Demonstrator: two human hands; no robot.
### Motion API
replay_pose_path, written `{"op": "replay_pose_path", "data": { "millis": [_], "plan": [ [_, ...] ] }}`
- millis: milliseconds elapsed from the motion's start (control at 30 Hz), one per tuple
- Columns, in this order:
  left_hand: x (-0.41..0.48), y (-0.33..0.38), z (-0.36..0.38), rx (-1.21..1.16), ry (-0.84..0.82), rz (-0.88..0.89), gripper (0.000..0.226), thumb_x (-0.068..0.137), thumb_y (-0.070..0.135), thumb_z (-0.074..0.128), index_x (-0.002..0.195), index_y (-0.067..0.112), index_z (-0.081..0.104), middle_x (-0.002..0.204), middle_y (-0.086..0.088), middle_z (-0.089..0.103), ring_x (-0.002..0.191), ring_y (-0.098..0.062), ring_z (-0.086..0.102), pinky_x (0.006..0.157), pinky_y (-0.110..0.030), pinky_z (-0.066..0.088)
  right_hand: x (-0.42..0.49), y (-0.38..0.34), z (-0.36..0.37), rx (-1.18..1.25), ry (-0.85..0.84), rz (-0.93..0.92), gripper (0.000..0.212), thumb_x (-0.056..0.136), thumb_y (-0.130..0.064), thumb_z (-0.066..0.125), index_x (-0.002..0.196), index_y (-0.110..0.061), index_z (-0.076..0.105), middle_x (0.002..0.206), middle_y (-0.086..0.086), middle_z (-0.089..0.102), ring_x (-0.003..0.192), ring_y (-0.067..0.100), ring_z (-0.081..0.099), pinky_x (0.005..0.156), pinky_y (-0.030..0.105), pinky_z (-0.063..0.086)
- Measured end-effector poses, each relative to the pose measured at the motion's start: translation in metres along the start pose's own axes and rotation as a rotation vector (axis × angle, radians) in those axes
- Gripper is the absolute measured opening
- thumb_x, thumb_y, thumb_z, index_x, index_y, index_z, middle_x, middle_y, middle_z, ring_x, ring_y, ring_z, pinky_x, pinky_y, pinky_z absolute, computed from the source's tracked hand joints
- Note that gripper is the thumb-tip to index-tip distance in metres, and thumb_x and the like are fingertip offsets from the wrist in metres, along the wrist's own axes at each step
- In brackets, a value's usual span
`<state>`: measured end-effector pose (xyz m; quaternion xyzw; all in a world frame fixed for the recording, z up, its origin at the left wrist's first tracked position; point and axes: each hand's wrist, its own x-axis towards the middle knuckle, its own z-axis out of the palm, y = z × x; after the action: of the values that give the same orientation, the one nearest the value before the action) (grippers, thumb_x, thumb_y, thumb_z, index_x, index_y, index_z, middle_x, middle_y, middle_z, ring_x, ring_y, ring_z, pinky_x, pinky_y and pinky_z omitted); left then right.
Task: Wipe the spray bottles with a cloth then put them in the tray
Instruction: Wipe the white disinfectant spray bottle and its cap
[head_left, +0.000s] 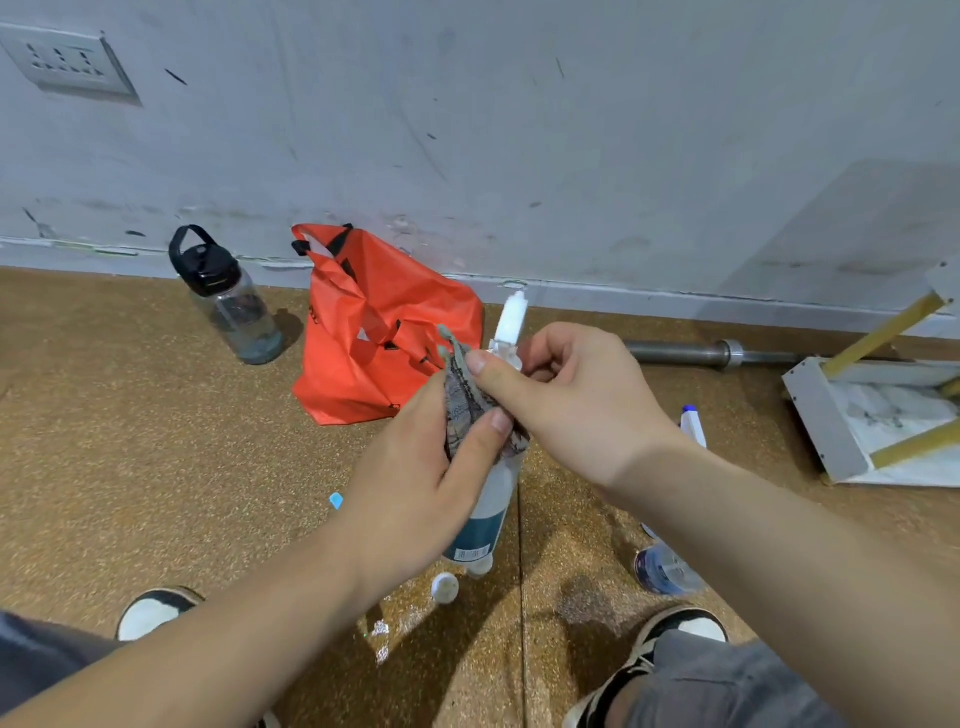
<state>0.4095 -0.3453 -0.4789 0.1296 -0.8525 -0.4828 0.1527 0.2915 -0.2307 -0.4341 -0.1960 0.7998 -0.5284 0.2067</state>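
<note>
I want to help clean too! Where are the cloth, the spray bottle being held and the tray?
cloth (460, 400), head view, patterned fold between the thumbs
held spray bottle (498, 493), head view, white body above teal label
tray (823, 421), head view, grey near wall

One spray bottle (484, 519) is held upright above the floor (156, 441) — white body, teal label with a barcode, white sprayer head on top. A grey patterned cloth (462, 402) is bunched round its neck, gripped there by the left hand (410, 483) and pinched by the right hand (571, 400). A second spray bottle (667, 571) — clear, with a blue label — stands on the floor to the right. The white tray (821, 415) lies further right.
</note>
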Motion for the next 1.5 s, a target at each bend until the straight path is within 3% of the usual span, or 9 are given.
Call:
{"op": "replay_pose_path", "data": {
  "millis": [133,300,467,733,900,1000,1200,1367,1500],
  "plan": [
    [0.007,-0.007,0.000,-0.348,-0.009,-0.298,0.034,0.108,0.049,0.042,0.130,0.033,0.063,0.116,0.021,0.074,0.113,0.004,0.066,0.099,-0.022,0.050,0.005,-0.004,-0.006,0.021,-0.026,-0.054,0.031,0.091,-0.036,0.077,0.082,-0.008,0.071,0.064,0.001,0.056,0.060,0.011,0.047,0.060,0.032,0.039],
    [0.007,-0.035,0.012,-0.679,-0.128,-0.803,0.058,0.095,0.067,0.047,0.126,0.023,0.071,0.120,-0.008,0.077,0.116,-0.035,0.071,0.110,-0.059,0.047,0.012,-0.003,-0.009,0.115,-0.010,-0.049,0.024,0.095,-0.035,0.069,0.088,-0.012,0.073,0.079,0.008,0.069,0.074,0.013,0.057,0.071,0.035,0.045],
    [-0.016,-0.026,0.026,-0.773,-0.228,-1.024,0.066,0.107,0.061,0.027,0.127,0.014,0.069,0.114,-0.017,0.077,0.110,-0.038,0.073,0.094,-0.050,0.059,0.018,0.002,-0.009,0.088,0.064,0.003,0.020,0.101,-0.025,0.064,0.086,-0.015,0.072,0.073,-0.003,0.067,0.067,0.005,0.057,0.065,0.025,0.046],
    [-0.006,-0.030,0.026,-0.646,0.021,-0.935,0.033,0.107,0.027,0.040,0.123,0.014,0.066,0.103,-0.014,0.080,0.095,-0.034,0.077,0.091,-0.058,0.060,0.028,0.009,-0.010,0.079,0.206,0.080,0.021,0.103,-0.031,0.062,0.094,-0.013,0.067,0.080,0.003,0.068,0.070,0.012,0.060,0.067,0.029,0.047],
    [-0.018,-0.026,0.029,-0.133,0.040,-0.361,0.032,0.105,0.049,0.037,0.124,0.033,0.058,0.116,0.009,0.069,0.111,-0.014,0.065,0.098,-0.041,0.051,0.027,0.011,-0.008,0.059,0.204,0.084,0.020,0.101,-0.032,0.064,0.100,-0.013,0.068,0.072,-0.005,0.060,0.058,-0.001,0.052,0.054,0.013,0.040],
    [-0.022,-0.016,0.025,0.018,0.034,-0.083,0.038,0.105,0.051,0.042,0.137,0.032,0.050,0.126,0.014,0.059,0.123,-0.006,0.055,0.104,-0.036,0.046,0.022,0.006,-0.004,0.099,0.186,0.093,0.023,0.101,-0.033,0.065,0.099,-0.011,0.069,0.072,-0.004,0.059,0.059,0.003,0.051,0.058,0.018,0.041],
    [-0.012,-0.010,0.008,-0.210,-0.018,-0.251,0.066,0.081,0.059,0.077,0.137,0.063,0.041,0.130,0.023,0.066,0.120,0.001,0.063,0.106,-0.039,0.051,0.006,0.003,0.003,0.109,0.133,0.096,0.042,0.087,-0.052,0.070,0.093,-0.010,0.069,0.090,0.025,0.069,0.072,0.017,0.059,0.071,0.039,0.049],
    [-0.004,-0.014,0.002,-0.333,-0.089,-0.291,0.072,0.077,0.040,0.091,0.139,0.038,0.055,0.122,0.011,0.074,0.113,-0.010,0.071,0.103,-0.044,0.055,0.000,0.000,0.001,0.136,0.055,0.180,0.068,0.068,-0.068,0.074,0.094,-0.005,0.069,0.095,0.025,0.071,0.082,0.030,0.069,0.089,0.060,0.055],
    [-0.001,-0.009,0.001,-0.539,-0.082,-0.347,0.056,0.076,0.020,0.086,0.127,0.022,0.063,0.112,-0.003,0.079,0.103,-0.020,0.076,0.083,-0.029,0.061,0.004,-0.005,-0.014,0.254,-0.090,0.270,0.047,0.079,-0.041,0.085,0.109,-0.007,0.071,0.104,0.015,0.077,0.096,0.029,0.076,0.089,0.045,0.062]
  ]
}}
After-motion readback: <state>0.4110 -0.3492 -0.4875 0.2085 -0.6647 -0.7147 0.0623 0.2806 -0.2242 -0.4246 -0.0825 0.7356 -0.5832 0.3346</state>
